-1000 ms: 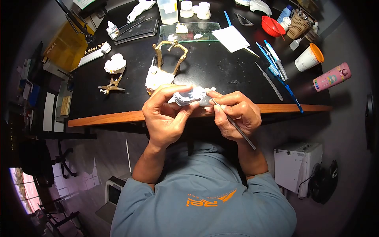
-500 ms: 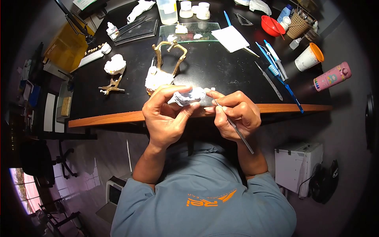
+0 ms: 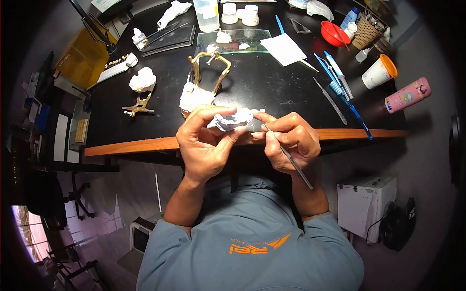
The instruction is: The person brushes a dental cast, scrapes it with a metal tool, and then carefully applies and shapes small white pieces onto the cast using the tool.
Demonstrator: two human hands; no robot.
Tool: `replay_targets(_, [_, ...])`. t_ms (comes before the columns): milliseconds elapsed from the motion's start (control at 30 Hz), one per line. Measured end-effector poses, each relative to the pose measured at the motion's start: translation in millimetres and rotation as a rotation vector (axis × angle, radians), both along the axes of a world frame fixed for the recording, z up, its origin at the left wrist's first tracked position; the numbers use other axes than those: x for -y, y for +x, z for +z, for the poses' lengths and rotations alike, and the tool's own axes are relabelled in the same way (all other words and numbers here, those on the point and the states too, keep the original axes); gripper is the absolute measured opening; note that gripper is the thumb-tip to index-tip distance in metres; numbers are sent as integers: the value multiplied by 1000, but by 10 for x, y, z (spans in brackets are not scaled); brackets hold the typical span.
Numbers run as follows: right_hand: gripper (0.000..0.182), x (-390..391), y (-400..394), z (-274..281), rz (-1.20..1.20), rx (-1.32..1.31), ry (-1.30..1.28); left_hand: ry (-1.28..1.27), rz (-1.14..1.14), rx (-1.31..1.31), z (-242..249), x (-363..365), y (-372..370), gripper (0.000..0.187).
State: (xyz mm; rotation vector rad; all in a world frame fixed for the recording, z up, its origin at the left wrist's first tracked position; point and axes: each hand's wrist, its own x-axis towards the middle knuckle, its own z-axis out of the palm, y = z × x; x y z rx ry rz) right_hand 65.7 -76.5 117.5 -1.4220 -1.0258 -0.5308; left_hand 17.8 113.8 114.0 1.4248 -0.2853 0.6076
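Note:
Between the thumb and fingers of my left hand (image 3: pixel 204 145) is a pale bluish-white dental cast (image 3: pixel 232 119), tilted above the table's front edge. My right hand (image 3: pixel 293 143) pinches a thin metal carving tool (image 3: pixel 295 165) like a pen, its tip end right at the cast's right side and its handle slanting down toward me. Just beyond my left hand stands a brass articulator (image 3: pixel 225 72) with white plaster (image 3: pixel 194 99) on it. Farther left lies another brass articulator part (image 3: pixel 139 104) bearing a white plaster lump (image 3: pixel 142 80).
A glass slab (image 3: pixel 247 41) with white pieces lies at the back, beside a white paper pad (image 3: pixel 285 48). On the right are a scalpel-like tool (image 3: pixel 331 101), a blue toothbrush (image 3: pixel 347 99), a white cup with orange rim (image 3: pixel 378 72), a pink bottle (image 3: pixel 407 95) and a red bowl (image 3: pixel 335 33).
Hardly anything differs. Both hands keep their grip on the cast and the carving tool, and the view shifts very slightly.

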Motion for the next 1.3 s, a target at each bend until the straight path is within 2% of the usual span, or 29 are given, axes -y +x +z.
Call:
replay_targets(133, [28, -17, 16, -39, -42, 19, 30, -22, -5, 2, -16, 11, 7, 37])
replay_targets(467, [24, 15, 24, -47, -18, 20, 7, -1, 12, -3, -4, 20, -1, 34])
replay_targets(667, [11, 47, 68, 0, 8, -174, 217, 67, 66, 45, 2, 43, 26, 34])
replay_targets(700, [11, 34, 28, 117, -69, -310, 279, 63, 66, 59, -2, 44, 32, 34])
replay_targets(733, [15, 159, 141, 117, -146, -245, 162, 58, 68, 71, -8, 45, 31, 34])
replay_targets(833, [7, 510, 381, 179, -319, -306, -72, 29, 42, 49, -10, 43, 30, 34])
replay_targets(900, [12, 701, 527, 275, -439, -122, -383, 13, 35, 60, -4, 52, 33, 34])
replay_targets(1000, [19, 703, 618, 385, -412, 43, -651, 32, 20, 16, 48, 46, 2, 36])
replay_targets(1033, [21, 681, 631, 376, -377, -12, -689, 49, 4, -8, 63, 38, -14, 36])
replay_targets(1100, [23, 652, 783, 312, -357, 273, -784, 67, 14, -4, 53, 37, 1, 35])
replay_targets(1300, [20, 565, 773, 341, -347, 274, -883, 113, 48, 1, 30, 25, 12, 33])
